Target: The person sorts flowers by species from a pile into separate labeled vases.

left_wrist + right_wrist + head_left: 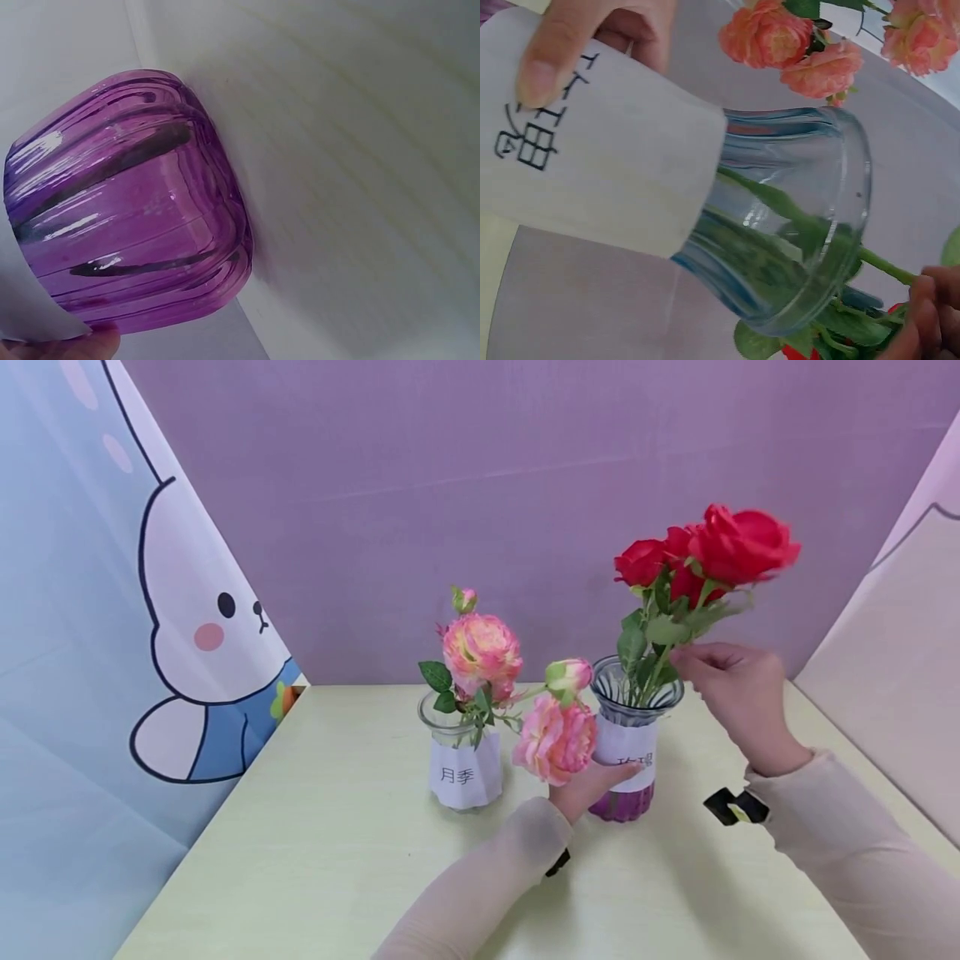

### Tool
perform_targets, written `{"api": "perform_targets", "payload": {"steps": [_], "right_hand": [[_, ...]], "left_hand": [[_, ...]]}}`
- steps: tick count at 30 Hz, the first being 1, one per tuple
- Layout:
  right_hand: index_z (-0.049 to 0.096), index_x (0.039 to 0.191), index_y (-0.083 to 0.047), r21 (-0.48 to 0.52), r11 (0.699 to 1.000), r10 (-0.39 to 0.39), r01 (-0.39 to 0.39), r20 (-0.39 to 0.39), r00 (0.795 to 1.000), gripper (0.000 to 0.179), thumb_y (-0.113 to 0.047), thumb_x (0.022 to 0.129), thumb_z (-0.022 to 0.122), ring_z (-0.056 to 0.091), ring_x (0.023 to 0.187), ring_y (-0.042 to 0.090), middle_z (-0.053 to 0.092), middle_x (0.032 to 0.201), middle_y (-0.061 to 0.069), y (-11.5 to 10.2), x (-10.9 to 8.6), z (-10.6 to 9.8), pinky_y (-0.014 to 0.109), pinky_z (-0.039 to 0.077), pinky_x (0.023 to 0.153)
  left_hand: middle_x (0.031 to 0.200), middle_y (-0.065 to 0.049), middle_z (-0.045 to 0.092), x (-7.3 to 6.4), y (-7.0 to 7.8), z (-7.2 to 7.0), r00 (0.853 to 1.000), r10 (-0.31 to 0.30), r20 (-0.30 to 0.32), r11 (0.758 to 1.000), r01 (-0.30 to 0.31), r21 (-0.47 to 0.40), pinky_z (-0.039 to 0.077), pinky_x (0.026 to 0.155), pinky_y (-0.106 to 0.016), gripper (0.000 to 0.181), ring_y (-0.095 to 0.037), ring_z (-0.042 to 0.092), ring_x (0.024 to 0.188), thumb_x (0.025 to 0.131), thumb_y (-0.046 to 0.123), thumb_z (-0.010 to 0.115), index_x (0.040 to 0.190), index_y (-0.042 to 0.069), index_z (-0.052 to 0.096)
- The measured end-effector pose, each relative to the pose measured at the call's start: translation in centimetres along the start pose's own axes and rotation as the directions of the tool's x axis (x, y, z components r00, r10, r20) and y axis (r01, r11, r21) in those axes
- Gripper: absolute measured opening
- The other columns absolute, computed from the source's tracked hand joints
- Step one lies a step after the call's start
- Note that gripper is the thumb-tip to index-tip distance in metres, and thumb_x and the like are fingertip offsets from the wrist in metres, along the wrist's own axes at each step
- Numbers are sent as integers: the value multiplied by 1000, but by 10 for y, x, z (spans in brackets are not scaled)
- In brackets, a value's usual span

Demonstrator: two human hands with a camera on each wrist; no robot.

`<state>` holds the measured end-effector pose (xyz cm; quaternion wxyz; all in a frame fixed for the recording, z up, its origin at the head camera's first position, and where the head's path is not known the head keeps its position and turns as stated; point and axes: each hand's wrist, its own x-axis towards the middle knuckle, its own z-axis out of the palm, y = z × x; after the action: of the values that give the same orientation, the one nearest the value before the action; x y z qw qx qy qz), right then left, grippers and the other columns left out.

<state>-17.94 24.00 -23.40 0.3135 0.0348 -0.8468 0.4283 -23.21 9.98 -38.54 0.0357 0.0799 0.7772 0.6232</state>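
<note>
My left hand (pixel 588 789) grips a ribbed glass vase (pixel 622 806), its thumb lying across the white paper label. This vase has a blue-tinted rim and a purple base, which rests on the table; dark stem ends show through the purple glass (pixel 135 217). Above the rim, my right hand (pixel 742 693) pinches the green stem of a red rose (pixel 746 547). That stem (pixel 889 266) runs down through the vase mouth in the right wrist view. Other red roses (pixel 641 562) with leaves stand in the same vase, partly behind the held one.
To the left stands a clear labelled vase (pixel 465 772) holding pink flowers (pixel 482 652); one bloom (pixel 558 739) leans out toward my left wrist. A purple backdrop (pixel 480 510) rises behind the pale table (pixel 315 860), and a cartoon-printed cloth (pixel 75 652) hangs at the left.
</note>
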Motion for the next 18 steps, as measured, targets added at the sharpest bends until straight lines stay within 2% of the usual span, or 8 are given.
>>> {"api": "perform_targets", "payload": {"steps": [3, 7, 10, 12, 13, 15, 17, 18], "right_hand": [[75, 91, 4, -56, 996, -65, 69, 64, 996, 22, -16, 88, 67, 43, 51, 2, 68, 66, -12, 6, -1, 3, 20, 34, 44], [73, 90, 7, -56, 993, -96, 108, 187, 978, 17, -10, 88, 67, 48, 57, 6, 69, 68, 11, 14, -1, 10, 20, 39, 48], [71, 98, 7, -93, 995, -18, 46, 278, 961, 24, -15, 92, 63, 52, 67, 15, 64, 67, 9, 21, -4, 10, 26, 43, 53], [71, 101, 7, -114, 993, 22, 13, 301, 953, 29, -19, 94, 59, 51, 63, 17, 61, 66, 4, 27, -8, 6, 27, 42, 51], [69, 103, 7, -81, 997, 9, 16, 290, 957, 26, -16, 95, 58, 52, 62, 17, 60, 66, 1, 30, -10, 5, 26, 44, 52], [66, 106, 2, 13, 1000, -23, 21, 249, 968, 18, -9, 93, 59, 56, 62, 14, 62, 70, -3, 37, -14, -1, 23, 49, 56], [65, 104, -1, 97, 995, -36, 16, 213, 976, 14, -4, 92, 59, 60, 61, 8, 63, 71, -10, 44, -18, -8, 17, 51, 58], [66, 103, -8, 132, 991, -37, 11, 194, 980, 14, -2, 92, 59, 61, 61, 5, 63, 73, -15, 48, -21, -11, 15, 51, 59]], "left_hand": [[115, 11, 60, 0, 1, -3, 1000, -5, 10, 1000, 5, 6, 47, 96, -40, 66, -15, 57, 111, 68, 32, 87, 124, 24, 52], [118, 16, 57, 2, 4, -20, 990, 90, 113, 994, -81, -75, 46, 96, -33, 68, -8, 54, 112, 72, 26, 84, 130, 27, 48], [127, 14, 54, 1, 6, -38, 950, 222, 218, 968, -187, -170, 42, 99, -28, 76, -6, 49, 119, 74, 12, 81, 137, 26, 42], [133, 12, 51, -6, 7, -47, 926, 265, 269, 958, -220, -184, 39, 101, -25, 80, -6, 46, 123, 74, 6, 79, 141, 23, 39], [135, 10, 50, -10, 8, -53, 912, 306, 273, 951, -279, -135, 38, 102, -25, 83, -7, 44, 125, 73, 7, 81, 142, 21, 37], [140, 5, 46, -19, 11, -64, 858, 405, 315, 909, -416, -36, 36, 104, -25, 86, -9, 41, 129, 73, 7, 81, 144, 15, 34], [125, 3, 58, -34, 16, -80, 864, 362, 351, 886, -435, 158, 46, 90, -20, 77, -5, 54, 110, 77, 17, 80, 141, 11, 39], [118, 2, 62, -41, 19, -89, 856, 366, 365, 846, -469, 252, 48, 84, -20, 72, -5, 58, 101, 78, 21, 79, 139, 9, 43]]}}
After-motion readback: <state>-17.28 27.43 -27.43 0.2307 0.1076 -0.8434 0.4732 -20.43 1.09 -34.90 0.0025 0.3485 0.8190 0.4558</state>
